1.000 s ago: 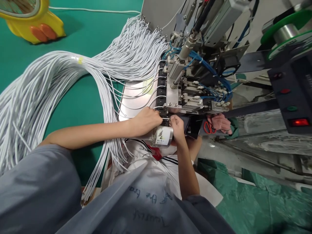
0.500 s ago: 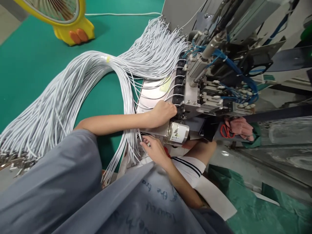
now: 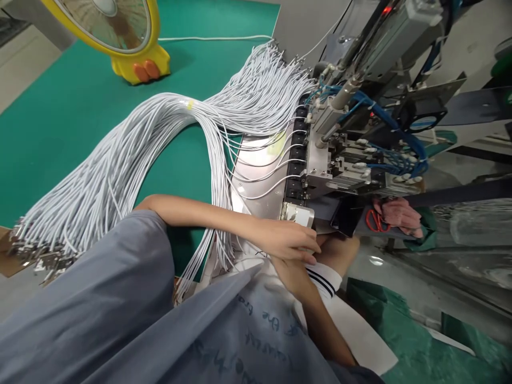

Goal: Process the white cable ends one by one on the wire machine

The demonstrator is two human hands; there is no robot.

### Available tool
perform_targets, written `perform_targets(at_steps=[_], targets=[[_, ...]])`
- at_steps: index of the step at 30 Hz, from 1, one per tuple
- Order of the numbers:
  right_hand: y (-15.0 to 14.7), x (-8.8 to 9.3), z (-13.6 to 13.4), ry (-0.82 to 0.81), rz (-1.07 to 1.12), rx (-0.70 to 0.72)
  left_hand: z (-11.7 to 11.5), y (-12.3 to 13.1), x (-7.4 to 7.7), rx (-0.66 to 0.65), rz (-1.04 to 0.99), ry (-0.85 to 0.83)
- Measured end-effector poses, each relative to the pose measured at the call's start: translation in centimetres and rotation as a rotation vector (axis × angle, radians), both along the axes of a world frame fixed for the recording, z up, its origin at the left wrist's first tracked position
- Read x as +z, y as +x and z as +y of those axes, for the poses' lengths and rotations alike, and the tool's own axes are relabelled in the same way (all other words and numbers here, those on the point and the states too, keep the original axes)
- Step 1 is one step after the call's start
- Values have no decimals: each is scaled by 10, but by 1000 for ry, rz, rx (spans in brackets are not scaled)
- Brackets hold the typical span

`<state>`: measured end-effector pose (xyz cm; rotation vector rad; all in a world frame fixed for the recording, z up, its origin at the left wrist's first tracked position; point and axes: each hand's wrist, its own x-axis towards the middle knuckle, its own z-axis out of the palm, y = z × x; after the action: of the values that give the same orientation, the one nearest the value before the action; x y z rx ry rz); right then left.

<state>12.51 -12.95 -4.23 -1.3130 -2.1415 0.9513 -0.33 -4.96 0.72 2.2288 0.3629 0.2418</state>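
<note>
My left hand (image 3: 290, 241) reaches across from the left and lies over my right hand (image 3: 288, 269). Its fingers are slightly bent, with gaps between them, and I see nothing held there. The fingers of my right hand are hidden beneath it. Just above my hands is a white and silver cylinder (image 3: 300, 215). Several thin white cables (image 3: 276, 186) curve from the bundle into a row of black holders (image 3: 295, 169) on the machine. The large bundle of white cables (image 3: 120, 144) lies to the left, tied with a yellow band (image 3: 191, 104).
A yellow fan (image 3: 144, 64) stands on the green table mat (image 3: 52, 117). The machine (image 3: 332, 133) with blue air hoses fills the right side. Beyond my hands lie a dark flat object (image 3: 344, 216), red-handled scissors (image 3: 375, 220) and a pink cloth (image 3: 402, 216).
My left hand has left the holders and moved down over my right hand. The nearest cable now shows running into the holder row. A red light shows on the machine.
</note>
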Motion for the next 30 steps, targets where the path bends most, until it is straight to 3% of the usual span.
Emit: perform_targets(at_steps=[4,7,10,14,20,26,30], targets=[[51,31,14,-232,134,-48,9,-2,5,118,-42,-169],[74,44,16,-237,415,-284,11,-1,5,173,-131,-254],[72,43,14,-222,721,-428,10,1,6,176,-230,-326],[55,37,14,-159,903,-435,7,1,12,240,-334,-315],[53,39,17,-80,926,-370,4,0,16,266,-372,-485],[49,40,22,55,838,-376,1,2,18,260,-481,-209],[52,50,25,-64,787,-359,4,-1,23,229,-408,-174]])
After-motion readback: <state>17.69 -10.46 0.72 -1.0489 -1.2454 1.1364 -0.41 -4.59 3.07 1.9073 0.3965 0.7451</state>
